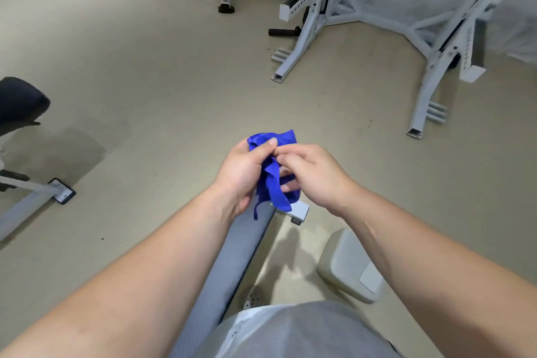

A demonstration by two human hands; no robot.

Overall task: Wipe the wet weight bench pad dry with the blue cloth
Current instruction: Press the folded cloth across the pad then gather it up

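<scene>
The left hand (244, 171) grips the bunched cloth (272, 187) above the pad (232, 259); right hand (315, 176), at its three o'clock, seems to pinch a fold.

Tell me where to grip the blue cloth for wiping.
Probably the bunched upper part of the blue cloth, from above with the palm down. It is crumpled between the left hand and right hand, and its loose tail hangs over the bench pad, so gather that in.
</scene>
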